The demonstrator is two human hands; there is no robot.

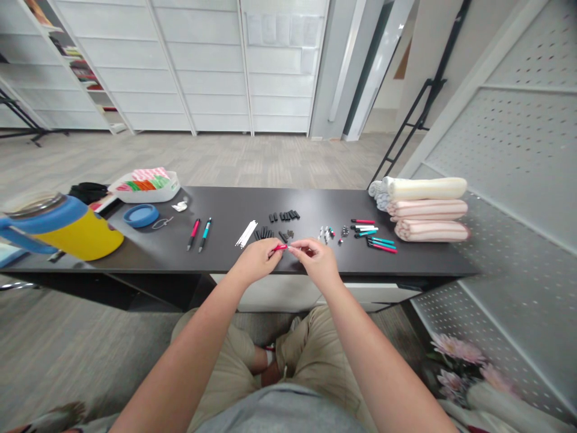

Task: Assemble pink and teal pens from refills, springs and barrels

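Note:
Near the front edge of the dark table, my left hand (258, 260) is closed around a red pen barrel (280, 247), whose end points to the right. My right hand (317, 257) pinches at that end; whatever small part sits between its fingertips is too small to name. Just beyond my hands lie black pen grips (265, 233), small dark pieces (285, 235) and a row of short black parts (288, 215). White refills (246, 234) are left of them. Small metal and coloured pen parts (329, 233) lie to the right, beside several red, white and teal barrels (376, 237).
Two whole pens, one red (193, 234) and one teal (205, 234), lie left. Further left are a blue lid (141, 215), a white basket (148, 193) of wrapped items and a large yellow-blue mug (85, 231). Rolled towels (428, 209) are stacked at right.

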